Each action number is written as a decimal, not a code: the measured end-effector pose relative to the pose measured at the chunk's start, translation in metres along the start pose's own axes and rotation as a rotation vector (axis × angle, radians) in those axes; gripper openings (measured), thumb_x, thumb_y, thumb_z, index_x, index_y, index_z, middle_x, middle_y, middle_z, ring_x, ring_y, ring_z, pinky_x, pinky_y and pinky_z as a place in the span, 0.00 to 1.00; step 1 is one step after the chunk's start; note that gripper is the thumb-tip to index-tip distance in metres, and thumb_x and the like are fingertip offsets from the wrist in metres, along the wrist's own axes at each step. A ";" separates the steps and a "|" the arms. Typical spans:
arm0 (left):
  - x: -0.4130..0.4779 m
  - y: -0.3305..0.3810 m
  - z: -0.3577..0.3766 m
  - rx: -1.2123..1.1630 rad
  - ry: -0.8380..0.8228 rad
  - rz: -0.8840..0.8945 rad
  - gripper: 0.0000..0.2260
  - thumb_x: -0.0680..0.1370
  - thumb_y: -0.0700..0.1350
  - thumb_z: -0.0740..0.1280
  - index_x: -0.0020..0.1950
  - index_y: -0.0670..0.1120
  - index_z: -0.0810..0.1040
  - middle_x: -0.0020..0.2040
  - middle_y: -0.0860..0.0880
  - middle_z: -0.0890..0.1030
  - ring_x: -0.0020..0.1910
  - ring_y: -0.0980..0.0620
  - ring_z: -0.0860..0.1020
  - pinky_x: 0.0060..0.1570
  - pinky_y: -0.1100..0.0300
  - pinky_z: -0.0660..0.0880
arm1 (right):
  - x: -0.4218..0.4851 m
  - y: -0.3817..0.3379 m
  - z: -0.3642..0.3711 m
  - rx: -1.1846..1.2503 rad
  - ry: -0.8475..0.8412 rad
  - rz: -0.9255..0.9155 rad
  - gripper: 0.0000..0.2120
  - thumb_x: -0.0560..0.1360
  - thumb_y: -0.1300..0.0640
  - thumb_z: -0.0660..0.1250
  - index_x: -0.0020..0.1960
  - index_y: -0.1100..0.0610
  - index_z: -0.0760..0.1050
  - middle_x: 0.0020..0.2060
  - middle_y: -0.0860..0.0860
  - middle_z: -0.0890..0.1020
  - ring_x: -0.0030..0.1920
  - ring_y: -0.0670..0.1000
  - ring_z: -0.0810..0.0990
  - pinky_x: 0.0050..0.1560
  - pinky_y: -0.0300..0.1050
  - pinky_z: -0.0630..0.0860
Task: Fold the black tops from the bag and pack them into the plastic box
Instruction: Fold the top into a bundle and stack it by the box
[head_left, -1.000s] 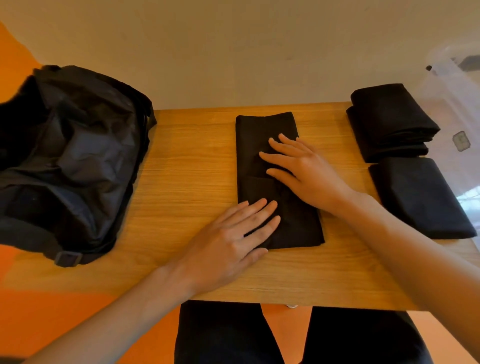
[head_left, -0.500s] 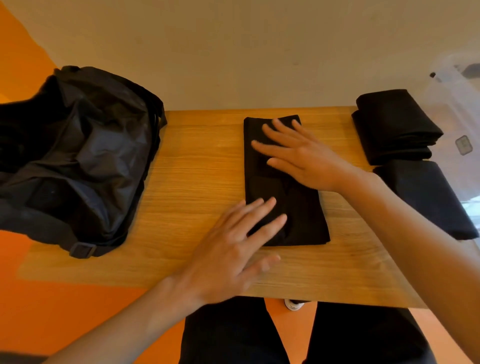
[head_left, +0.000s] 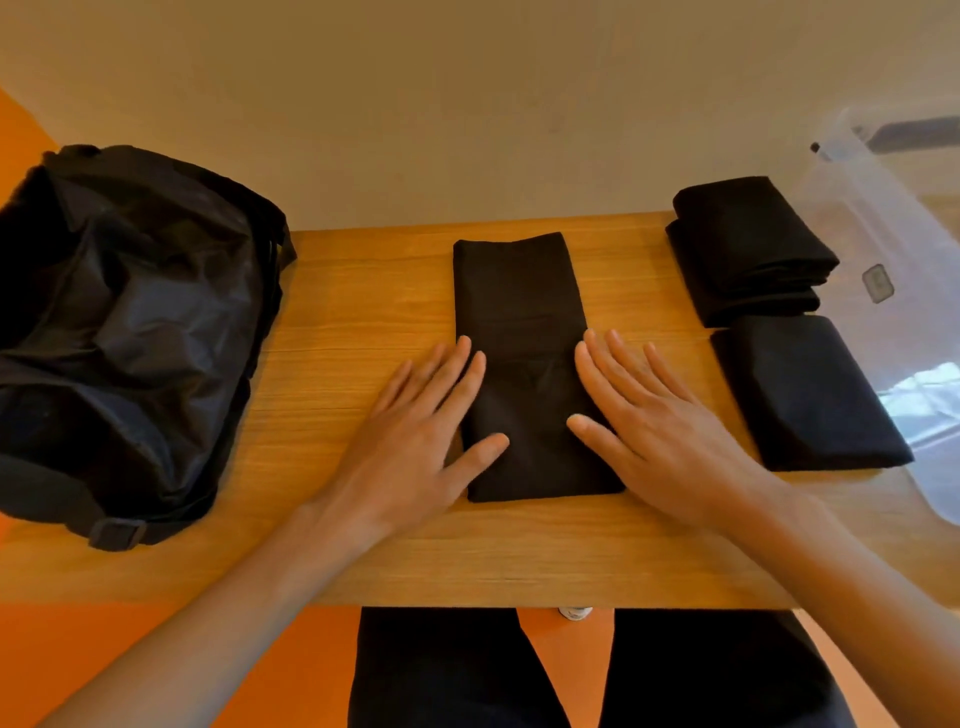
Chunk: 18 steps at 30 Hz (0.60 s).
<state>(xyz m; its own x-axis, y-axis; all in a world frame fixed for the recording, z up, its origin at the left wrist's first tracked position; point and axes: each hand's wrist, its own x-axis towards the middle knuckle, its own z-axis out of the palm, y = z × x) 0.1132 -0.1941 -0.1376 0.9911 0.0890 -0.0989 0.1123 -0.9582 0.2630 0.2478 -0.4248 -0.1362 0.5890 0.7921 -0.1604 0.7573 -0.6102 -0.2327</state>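
Black top (head_left: 519, 312) lies in the middle of the counter (head_left: 353, 322), folded into a long narrow strip that runs from near the far edge back toward you. A cross fold shows about halfway along it.

Your left grip (head_left: 415, 441) rests flat at the strip's left edge. Its fingers are straight and slightly spread, the thumb lies on the cloth and the palm is on the wood. Your right grip (head_left: 660, 441) mirrors it at the right edge, fingers straight, thumb tip on the cloth. Neither grip pinches or curls around anything; both lie open on the near half of the strip.

The bag (head_left: 130, 322), black and crumpled, sits at the left end of the counter, well apart from the strip, with a buckled strap at its near corner.

At the right end a stack of folded tops (head_left: 743, 249) sits toward the far edge. A single folded top (head_left: 805, 395) lies just in front of it.

The plastic box (head_left: 893, 234), clear and pale, stands just beside these on the right. You cannot tell from here whether it rests on the counter.

Below the near edge are your legs in dark trousers (head_left: 441, 675) and an orange floor (head_left: 130, 654).
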 end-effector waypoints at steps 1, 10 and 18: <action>0.002 -0.004 -0.004 -0.068 0.009 -0.016 0.37 0.79 0.71 0.42 0.84 0.55 0.42 0.83 0.56 0.38 0.80 0.60 0.35 0.81 0.54 0.40 | 0.000 0.001 -0.006 0.072 0.011 0.013 0.37 0.78 0.30 0.31 0.81 0.47 0.34 0.80 0.44 0.34 0.76 0.39 0.27 0.78 0.44 0.30; 0.115 -0.042 -0.043 -0.264 0.209 -0.251 0.29 0.85 0.62 0.55 0.81 0.48 0.62 0.81 0.49 0.63 0.80 0.49 0.59 0.77 0.51 0.60 | 0.103 0.004 -0.073 0.198 0.198 0.121 0.24 0.85 0.47 0.57 0.79 0.54 0.64 0.74 0.54 0.71 0.75 0.56 0.67 0.69 0.52 0.69; 0.176 -0.052 -0.046 -0.289 0.277 -0.406 0.16 0.78 0.58 0.72 0.55 0.47 0.78 0.47 0.50 0.81 0.48 0.51 0.80 0.47 0.52 0.79 | 0.191 0.028 -0.064 0.426 0.162 0.404 0.25 0.78 0.39 0.69 0.37 0.61 0.74 0.30 0.53 0.75 0.32 0.52 0.75 0.35 0.48 0.72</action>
<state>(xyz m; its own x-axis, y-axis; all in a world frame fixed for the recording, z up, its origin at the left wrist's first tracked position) 0.2853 -0.1164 -0.1247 0.8415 0.5402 -0.0016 0.4645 -0.7221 0.5126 0.3995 -0.2914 -0.1119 0.8670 0.4664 -0.1757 0.3054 -0.7757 -0.5523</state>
